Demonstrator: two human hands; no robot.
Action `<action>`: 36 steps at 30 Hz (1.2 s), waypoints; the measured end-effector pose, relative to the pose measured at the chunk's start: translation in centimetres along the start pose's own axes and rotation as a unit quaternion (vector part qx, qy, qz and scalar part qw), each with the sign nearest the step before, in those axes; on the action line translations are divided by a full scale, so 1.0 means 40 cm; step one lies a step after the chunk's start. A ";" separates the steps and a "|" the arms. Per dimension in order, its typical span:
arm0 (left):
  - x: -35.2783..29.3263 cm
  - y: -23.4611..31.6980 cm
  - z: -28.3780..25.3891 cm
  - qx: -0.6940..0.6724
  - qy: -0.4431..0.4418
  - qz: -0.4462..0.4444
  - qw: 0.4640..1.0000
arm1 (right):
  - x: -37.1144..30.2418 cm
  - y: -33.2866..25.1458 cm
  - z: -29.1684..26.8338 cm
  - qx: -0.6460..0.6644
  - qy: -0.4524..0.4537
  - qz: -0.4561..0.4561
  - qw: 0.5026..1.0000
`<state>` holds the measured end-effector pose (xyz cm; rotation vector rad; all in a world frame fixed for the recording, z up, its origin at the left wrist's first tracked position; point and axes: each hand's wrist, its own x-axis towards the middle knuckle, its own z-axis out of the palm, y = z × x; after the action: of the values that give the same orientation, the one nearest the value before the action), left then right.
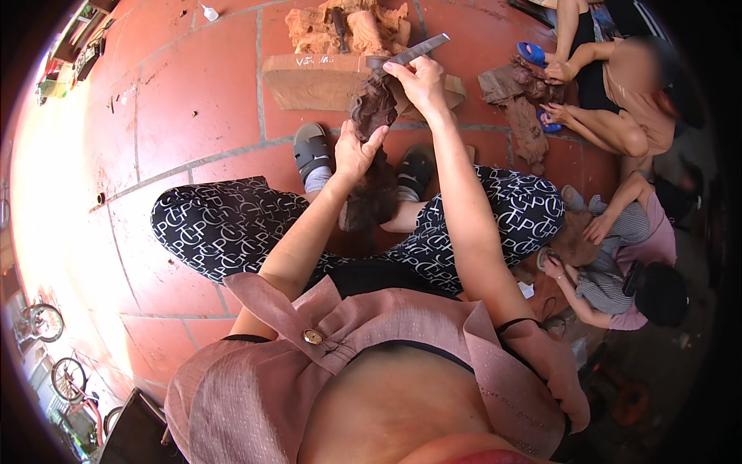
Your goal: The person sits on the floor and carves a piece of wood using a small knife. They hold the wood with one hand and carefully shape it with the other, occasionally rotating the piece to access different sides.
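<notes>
A dark brown wood carving point(374, 107) with a rough, folded surface stands upright between my knees. Its lower part point(372, 203) lies between my shoes. My left hand point(358, 153) is closed around the middle of the carving, thumb along its near side. At the top, my right hand point(421, 83) pinches a flat grey strip point(423, 48), its free end pointing away to the right. The strip lies against or just over the carving's top; I cannot tell which. Whether it is a file or folded sandpaper is unclear.
Ahead is a thick pale wooden block point(309, 83) with orange-brown carved wood point(379, 32) and a dark-handled tool point(338, 27) on it. Two people sit at right, handling dark carvings point(524, 85) and a brown wooden piece point(573, 241). Red tiles point(197, 85) cover the floor.
</notes>
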<state>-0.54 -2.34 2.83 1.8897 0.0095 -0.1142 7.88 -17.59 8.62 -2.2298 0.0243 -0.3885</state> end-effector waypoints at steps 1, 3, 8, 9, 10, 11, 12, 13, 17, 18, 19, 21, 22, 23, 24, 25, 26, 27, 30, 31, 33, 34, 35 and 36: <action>0.000 -0.002 0.001 -0.003 0.003 0.003 1.000 | 0.005 -0.002 -0.006 -0.003 -0.004 -0.004 1.000; 0.000 0.003 -0.001 -0.005 0.003 0.002 1.000 | 0.008 -0.004 -0.005 0.013 0.010 -0.040 0.999; 0.003 -0.004 0.000 0.018 0.002 0.007 1.000 | 0.028 0.031 0.013 -0.037 -0.002 -0.179 0.983; 0.004 -0.007 0.003 0.022 0.004 0.007 1.000 | 0.030 0.021 0.004 -0.020 -0.022 -0.127 0.991; 0.005 -0.011 0.003 0.028 0.007 0.007 1.000 | 0.034 -0.003 -0.007 -0.001 -0.043 -0.074 0.996; 0.004 -0.013 0.003 0.033 0.011 0.006 0.999 | 0.039 -0.026 -0.017 0.017 -0.063 -0.021 0.998; 0.004 -0.006 -0.001 0.028 0.005 0.006 1.000 | 0.047 -0.043 -0.025 0.040 -0.066 -0.003 0.997; 0.002 0.006 -0.006 0.022 -0.001 0.006 1.000 | 0.047 -0.029 -0.024 0.036 -0.071 -0.005 0.997; 0.004 -0.010 -0.002 0.044 0.002 -0.004 0.999 | 0.028 -0.022 -0.015 -0.055 -0.058 -0.120 0.989; 0.002 -0.004 -0.005 0.030 0.000 0.000 1.000 | 0.028 -0.030 -0.018 -0.019 -0.063 -0.084 0.994; 0.002 0.005 -0.012 0.016 -0.003 0.005 1.000 | 0.030 -0.039 -0.025 0.018 -0.066 -0.048 0.996; 0.002 0.008 -0.012 0.015 -0.006 0.002 1.000 | 0.044 -0.042 -0.034 -0.009 -0.094 0.004 0.996; 0.002 0.001 -0.008 0.028 -0.008 -0.005 1.000 | 0.051 -0.044 -0.035 -0.021 -0.107 0.030 0.994; 0.004 -0.002 -0.006 0.041 -0.009 -0.012 0.999 | 0.047 -0.040 -0.031 -0.025 -0.090 -0.031 0.995; 0.004 -0.002 -0.005 0.044 -0.010 -0.012 0.999 | 0.037 -0.037 -0.026 -0.029 -0.075 -0.092 0.993; 0.004 -0.002 -0.006 0.046 -0.010 -0.013 0.999 | 0.030 -0.035 -0.022 -0.033 -0.059 -0.153 0.986; 0.005 -0.002 -0.006 0.048 -0.011 -0.014 0.999 | 0.022 -0.036 -0.013 -0.040 -0.012 -0.225 0.973; 0.002 -0.001 -0.008 0.035 -0.009 -0.012 0.999 | 0.024 -0.038 -0.016 -0.018 -0.035 -0.143 0.989; -0.004 0.021 -0.021 -0.011 -0.017 0.003 1.000 | 0.045 -0.023 -0.024 0.030 -0.079 0.032 0.996; 0.000 0.012 -0.016 0.014 -0.017 -0.002 1.000 | 0.040 -0.005 -0.012 0.022 -0.056 -0.016 0.998; 0.004 -0.001 -0.004 0.063 -0.016 -0.013 0.998 | 0.026 0.004 0.007 0.004 -0.012 -0.111 0.994; 0.004 0.003 -0.008 0.042 -0.012 -0.007 0.999 | 0.012 -0.006 0.005 -0.076 0.003 -0.153 0.985; 0.005 0.007 -0.014 0.022 -0.008 -0.001 1.000 | 0.018 -0.017 -0.002 -0.062 -0.017 -0.102 0.993; 0.001 0.015 -0.022 0.002 -0.005 0.005 1.000 | 0.023 -0.040 -0.012 -0.047 -0.035 -0.048 0.997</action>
<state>-0.38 -1.72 3.68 1.8933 -0.0079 -0.1169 8.41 -17.09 10.36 -2.3428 -0.1030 -0.3678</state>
